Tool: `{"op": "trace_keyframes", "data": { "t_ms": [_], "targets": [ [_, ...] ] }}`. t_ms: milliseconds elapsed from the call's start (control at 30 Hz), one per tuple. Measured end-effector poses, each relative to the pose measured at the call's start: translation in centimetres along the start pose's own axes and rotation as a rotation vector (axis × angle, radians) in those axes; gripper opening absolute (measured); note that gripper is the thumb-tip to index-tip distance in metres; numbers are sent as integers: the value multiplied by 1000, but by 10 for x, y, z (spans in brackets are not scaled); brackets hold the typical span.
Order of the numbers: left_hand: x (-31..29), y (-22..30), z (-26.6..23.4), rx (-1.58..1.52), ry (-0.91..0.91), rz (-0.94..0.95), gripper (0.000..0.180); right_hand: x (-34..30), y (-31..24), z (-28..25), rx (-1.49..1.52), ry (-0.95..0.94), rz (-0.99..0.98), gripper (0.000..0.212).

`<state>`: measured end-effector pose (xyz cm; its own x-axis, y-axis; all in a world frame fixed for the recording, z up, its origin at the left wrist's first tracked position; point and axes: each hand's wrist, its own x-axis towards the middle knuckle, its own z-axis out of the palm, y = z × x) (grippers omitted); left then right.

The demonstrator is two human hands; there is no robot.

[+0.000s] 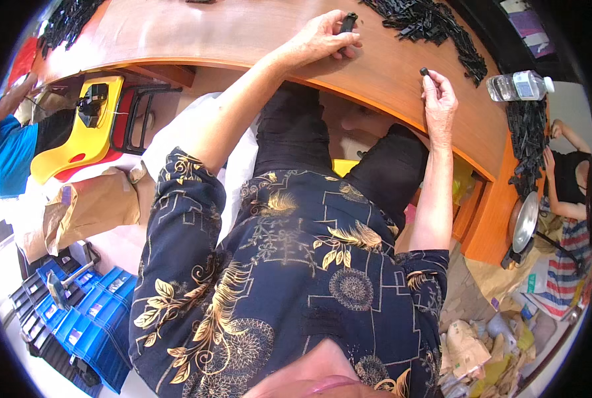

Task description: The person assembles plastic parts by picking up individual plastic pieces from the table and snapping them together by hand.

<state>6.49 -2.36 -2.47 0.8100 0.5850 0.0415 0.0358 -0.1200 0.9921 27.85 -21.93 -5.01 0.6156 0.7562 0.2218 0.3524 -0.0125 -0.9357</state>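
Up top, left hand (319, 41) pinching black clip (347, 23), right hand (439, 99) pinching small black piece (424, 71)

Elongated black plastic part (347, 24) in left fingers on wooden table; tiny black piece (424, 71) pinched at right fingertips.

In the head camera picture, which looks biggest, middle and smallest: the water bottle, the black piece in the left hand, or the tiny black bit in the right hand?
1. Water bottle, clearly biggest.
2. Black piece held by the left hand.
3. Tiny black bit pinched by the right hand, smallest.
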Motion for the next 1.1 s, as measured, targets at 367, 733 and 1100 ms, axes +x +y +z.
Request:
{"op": "trace_keyframes", "data": {
  "t_ms": [367,733,1100],
  "targets": [
    [-2,4,2,-575,6,55,17,1,2,-3,-46,-2,-20,21],
    [6,1,-6,-425,49,77,19,5,1,-2,-72,5,-16,19],
    [0,-1,-3,-406,65,39,22,-3,-6,-1,-92,17,-18,16]
  ]
}}
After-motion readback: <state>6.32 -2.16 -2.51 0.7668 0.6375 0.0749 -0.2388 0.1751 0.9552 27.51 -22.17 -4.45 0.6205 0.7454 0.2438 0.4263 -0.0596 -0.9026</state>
